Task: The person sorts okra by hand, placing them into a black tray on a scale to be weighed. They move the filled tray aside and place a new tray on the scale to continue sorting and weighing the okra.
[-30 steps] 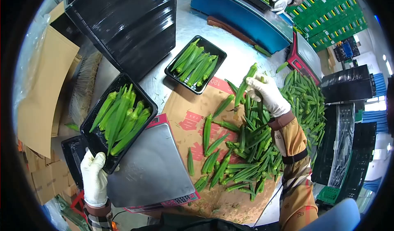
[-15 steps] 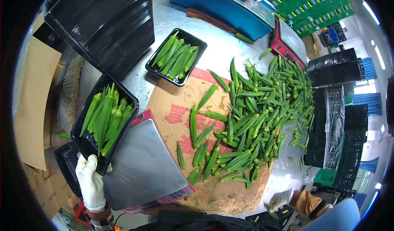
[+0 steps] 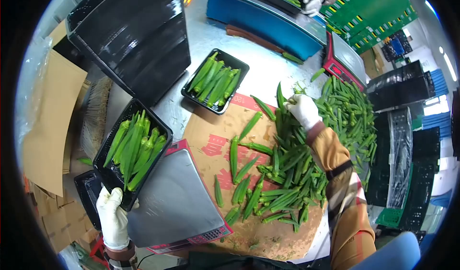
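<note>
My left hand [image 3: 114, 217], in a white glove, grips the lower corner of a black tray [image 3: 108, 172] with okra pods [image 3: 136, 148] in it. This tray is tilted and hangs over the left edge of a scale [image 3: 175, 195]. My right hand [image 3: 303, 111], also gloved, is at the upper left part of a large okra pile [image 3: 306, 169]; its fingers are pressed together, and what they hold, if anything, is hidden. A second black tray [image 3: 225, 108] filled with okra sits beyond the cardboard [image 3: 196, 126].
Tall stacked black trays [image 3: 139, 35] stand at the upper left, beside a brush [image 3: 96, 116]. Across the table are a blue machine [image 3: 263, 28], another red scale [image 3: 345, 54] and a co-worker's gloved hand [image 3: 313, 3]. Green crates [image 3: 373, 6] stand behind.
My right hand has moved from the lower right edge up to the okra pile. My left hand still holds the filled tray. The whole view has shifted slightly.
</note>
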`<state>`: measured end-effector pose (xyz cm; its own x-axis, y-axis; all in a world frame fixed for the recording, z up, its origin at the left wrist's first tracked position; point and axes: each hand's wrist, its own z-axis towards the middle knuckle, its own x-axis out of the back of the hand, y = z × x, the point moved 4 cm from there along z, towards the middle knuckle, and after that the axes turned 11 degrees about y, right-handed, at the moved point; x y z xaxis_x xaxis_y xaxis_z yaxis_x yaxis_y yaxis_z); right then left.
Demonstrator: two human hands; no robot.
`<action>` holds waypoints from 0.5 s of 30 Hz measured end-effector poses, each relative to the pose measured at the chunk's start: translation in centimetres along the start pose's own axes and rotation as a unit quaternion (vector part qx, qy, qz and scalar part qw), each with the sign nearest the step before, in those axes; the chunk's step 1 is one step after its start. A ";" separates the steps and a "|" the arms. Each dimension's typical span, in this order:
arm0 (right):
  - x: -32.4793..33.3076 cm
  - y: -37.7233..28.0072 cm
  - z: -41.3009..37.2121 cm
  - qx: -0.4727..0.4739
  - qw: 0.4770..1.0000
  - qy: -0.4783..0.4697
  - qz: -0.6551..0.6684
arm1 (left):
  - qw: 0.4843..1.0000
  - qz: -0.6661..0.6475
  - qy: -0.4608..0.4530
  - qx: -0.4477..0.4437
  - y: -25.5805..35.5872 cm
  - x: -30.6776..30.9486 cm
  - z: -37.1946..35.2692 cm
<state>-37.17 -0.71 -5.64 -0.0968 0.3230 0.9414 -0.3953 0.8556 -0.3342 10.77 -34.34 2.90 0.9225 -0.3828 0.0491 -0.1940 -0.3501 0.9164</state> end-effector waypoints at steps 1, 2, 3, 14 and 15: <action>-1.4 -0.8 1.0 0.008 0.994 -0.009 -0.108 | 1.000 -0.001 0.009 0.008 -0.2 0.2 0.2; -2.2 -1.2 1.5 -0.003 0.993 -0.004 -0.115 | 1.000 -0.006 -0.006 0.003 -0.7 0.9 0.7; -2.8 -1.8 1.8 -0.015 0.992 0.000 -0.122 | 1.000 -0.004 -0.015 0.003 -0.6 1.0 0.9; 1.7 -15.5 1.4 -0.115 0.932 -0.109 0.326 | 0.998 -0.029 -0.054 0.022 -0.9 0.1 0.7; 1.6 -15.6 0.8 -0.074 0.939 -0.108 0.319 | 0.998 -0.030 -0.049 0.013 -0.6 0.3 0.5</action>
<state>-31.93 -13.85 1.16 -0.4604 0.7132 0.5285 -0.0641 0.5671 -0.8212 11.04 -34.65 2.18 0.8959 -0.4418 -0.0459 -0.1493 -0.3969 0.9056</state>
